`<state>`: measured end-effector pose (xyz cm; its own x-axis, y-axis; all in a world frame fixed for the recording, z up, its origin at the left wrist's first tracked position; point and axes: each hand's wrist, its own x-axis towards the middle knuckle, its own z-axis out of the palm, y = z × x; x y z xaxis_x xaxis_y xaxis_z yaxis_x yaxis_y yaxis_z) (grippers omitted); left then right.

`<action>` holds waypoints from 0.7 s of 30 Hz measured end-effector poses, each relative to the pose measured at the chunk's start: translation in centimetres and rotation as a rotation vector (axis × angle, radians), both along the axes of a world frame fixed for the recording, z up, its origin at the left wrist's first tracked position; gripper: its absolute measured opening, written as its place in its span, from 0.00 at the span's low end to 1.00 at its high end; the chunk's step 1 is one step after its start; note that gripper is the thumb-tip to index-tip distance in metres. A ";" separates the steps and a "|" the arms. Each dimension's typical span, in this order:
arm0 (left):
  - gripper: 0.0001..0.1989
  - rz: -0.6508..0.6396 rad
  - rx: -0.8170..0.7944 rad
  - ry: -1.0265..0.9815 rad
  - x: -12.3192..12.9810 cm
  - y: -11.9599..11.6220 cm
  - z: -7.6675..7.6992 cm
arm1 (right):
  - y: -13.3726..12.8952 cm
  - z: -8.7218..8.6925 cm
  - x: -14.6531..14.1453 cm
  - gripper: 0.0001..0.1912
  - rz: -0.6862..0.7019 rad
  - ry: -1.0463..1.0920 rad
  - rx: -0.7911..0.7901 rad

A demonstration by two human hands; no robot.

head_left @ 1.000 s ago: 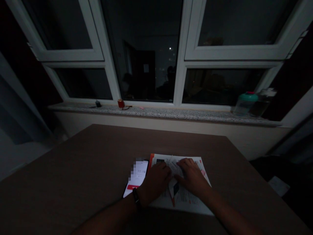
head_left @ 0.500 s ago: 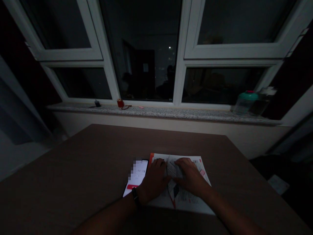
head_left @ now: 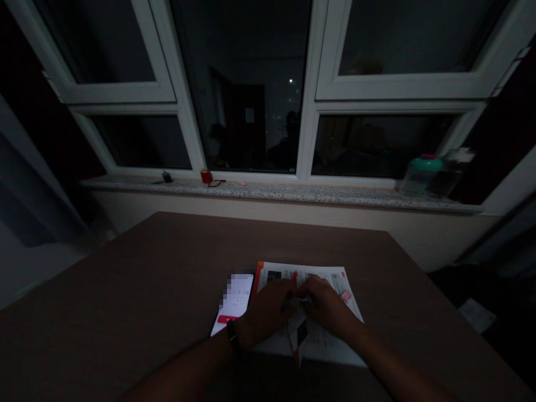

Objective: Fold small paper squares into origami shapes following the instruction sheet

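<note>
A folded piece of printed paper (head_left: 298, 329), narrow and pointed with red at its tips, is pinched between both hands above a printed sheet (head_left: 335, 349). My left hand (head_left: 272, 307) has its fingers closed on the paper's left side; a dark band circles that wrist. On the right side, my right hand (head_left: 324, 298) grips the upper part with bent fingers. Part of the folded paper is hidden by the fingers. The printed sheet lies flat on the brown table (head_left: 188, 268), with an orange strip along its left edge.
A lit phone (head_left: 238, 296) lies left of the sheet, and a small pink piece (head_left: 345, 296) rests on its right part. On the windowsill (head_left: 272, 191) stand a red object (head_left: 206, 176) and a teal-lidded container (head_left: 421, 174).
Both hands have closed in on the folded paper. Its upper part is now bent, and a red tip shows above the fingers. The sheet and phone have stayed put.
</note>
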<state>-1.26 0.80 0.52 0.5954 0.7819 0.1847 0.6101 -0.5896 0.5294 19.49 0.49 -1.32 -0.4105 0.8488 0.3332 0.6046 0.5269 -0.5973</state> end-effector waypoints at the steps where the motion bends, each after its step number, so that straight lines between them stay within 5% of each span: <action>1: 0.10 -0.006 -0.001 0.004 0.0 0.0 0.0 | 0.0 0.1 0.0 0.15 0.013 -0.002 0.006; 9: 0.09 -0.008 0.010 0.044 0.1 0.2 0.5 | 0.0 0.6 0.0 0.17 0.028 -0.107 0.066; 21: 0.11 -0.054 0.015 0.058 0.3 0.5 1.1 | 0.1 0.9 -0.2 0.05 -0.018 -0.407 0.149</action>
<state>-1.00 1.25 1.60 0.6467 0.7457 0.1602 0.6067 -0.6303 0.4844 19.26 0.57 -0.42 -0.5197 0.8119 0.2661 0.7850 0.5767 -0.2264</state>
